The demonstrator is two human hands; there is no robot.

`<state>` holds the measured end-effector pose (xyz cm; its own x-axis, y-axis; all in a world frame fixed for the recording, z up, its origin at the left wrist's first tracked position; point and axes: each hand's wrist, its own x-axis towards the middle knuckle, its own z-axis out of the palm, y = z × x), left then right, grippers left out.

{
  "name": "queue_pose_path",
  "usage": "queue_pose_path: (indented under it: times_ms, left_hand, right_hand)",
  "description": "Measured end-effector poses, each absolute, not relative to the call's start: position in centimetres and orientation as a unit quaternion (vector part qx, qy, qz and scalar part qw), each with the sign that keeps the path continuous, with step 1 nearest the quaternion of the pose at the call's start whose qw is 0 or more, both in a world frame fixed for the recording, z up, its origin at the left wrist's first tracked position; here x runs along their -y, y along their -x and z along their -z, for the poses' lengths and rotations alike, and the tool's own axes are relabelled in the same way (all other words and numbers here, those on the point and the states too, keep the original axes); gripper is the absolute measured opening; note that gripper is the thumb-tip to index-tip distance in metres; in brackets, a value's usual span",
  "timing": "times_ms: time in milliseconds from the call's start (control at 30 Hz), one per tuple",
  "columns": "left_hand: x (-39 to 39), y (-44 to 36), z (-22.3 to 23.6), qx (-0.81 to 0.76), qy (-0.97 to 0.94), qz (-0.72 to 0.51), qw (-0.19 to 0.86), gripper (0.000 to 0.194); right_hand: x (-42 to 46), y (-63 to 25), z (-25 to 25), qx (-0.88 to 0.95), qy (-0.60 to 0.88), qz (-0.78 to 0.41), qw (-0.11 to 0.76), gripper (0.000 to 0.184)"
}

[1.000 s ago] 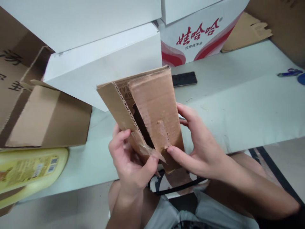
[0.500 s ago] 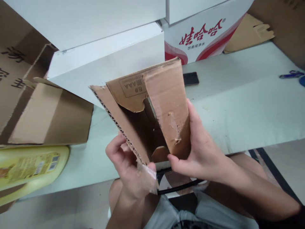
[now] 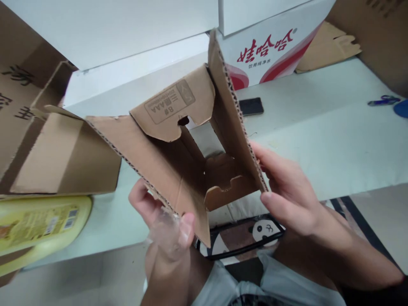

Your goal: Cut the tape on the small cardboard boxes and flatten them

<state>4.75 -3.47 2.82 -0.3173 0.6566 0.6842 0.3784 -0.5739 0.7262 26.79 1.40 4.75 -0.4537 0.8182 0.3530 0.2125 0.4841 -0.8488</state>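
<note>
Between my hands is a small brown cardboard box (image 3: 172,174), its open end facing me and its flaps spread. Printing shows on the notched top flap (image 3: 172,106), and a matching notched flap (image 3: 231,191) lies at the bottom. My left hand (image 3: 165,225) is closed on the left flap near its lower corner. Crumpled clear tape (image 3: 165,233) hangs over that thumb. On the other side, my right hand (image 3: 290,191) pinches the right flap (image 3: 234,114) at its lower edge. The box's far end is open too, and light shows through it.
White cartons (image 3: 137,72) and a red-and-white printed carton (image 3: 270,51) stand behind. A phone (image 3: 251,106) lies on the pale table (image 3: 321,140), with scissors (image 3: 382,100) at far right. A brown carton (image 3: 66,157) and yellow bottle (image 3: 44,225) are at left.
The right flap has swung outward from across the opening and now stands up at the right. The left flap has spread further left. My hands have moved apart.
</note>
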Motion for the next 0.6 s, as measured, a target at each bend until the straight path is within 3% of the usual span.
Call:
queue_pose_path:
  times_ms: [133,300,400,600]
  left_hand:
    - [3.4,-5.2,-2.8,-0.460,-0.560,-0.673,0.150,0.062]
    - [3.9,-5.2,-2.2,-0.483,-0.533,-0.652,0.241,0.077]
    - [3.9,-5.0,-1.7,-0.509,-0.538,-0.637,0.213,0.080]
    - [2.8,-4.8,-0.6,-0.551,-0.515,-0.641,0.143,0.069]
  right_hand:
    - [-1.8,-26.3,-4.2,0.803,0.269,-0.392,0.358,0.096]
    - [-1.9,-24.9,-2.8,0.810,0.285,-0.367,0.356,0.095]
    - [-1.5,-23.8,-1.7,0.814,0.307,-0.330,0.366,0.103]
    - [-1.0,-23.1,-1.0,0.837,0.268,-0.326,0.348,0.097]
